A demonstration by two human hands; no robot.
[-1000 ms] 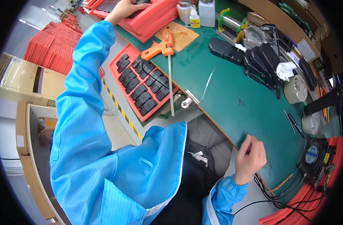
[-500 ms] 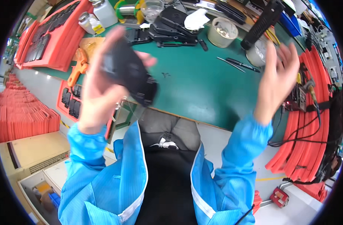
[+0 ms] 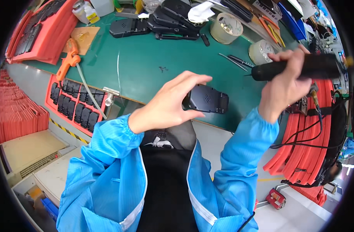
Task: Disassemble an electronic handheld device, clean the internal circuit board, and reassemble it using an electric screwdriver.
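My left hand (image 3: 173, 102) grips a black plastic housing (image 3: 208, 99) near the front edge of the green bench mat, thumb on its near side and fingers on its far side. Slotted vents show on the housing's upper face, and its left end is hidden by the hand. In my right hand (image 3: 286, 83) is a black electric screwdriver (image 3: 310, 67), held level with its thin bit pointing left. It is raised to the right of the housing, apart from it, and slightly blurred.
More black housings (image 3: 171, 21) lie at the back beside a white tub (image 3: 226, 28). Tweezers (image 3: 233, 62) and a roll of tape (image 3: 261, 52) sit near the screwdriver. An orange glue gun (image 3: 70, 60) rests at left, a red foam tray (image 3: 74, 102) below it.
My left hand has brought the housing down and right to the bench's front edge. My right hand, empty before, has taken hold of the electric screwdriver and turned it level.
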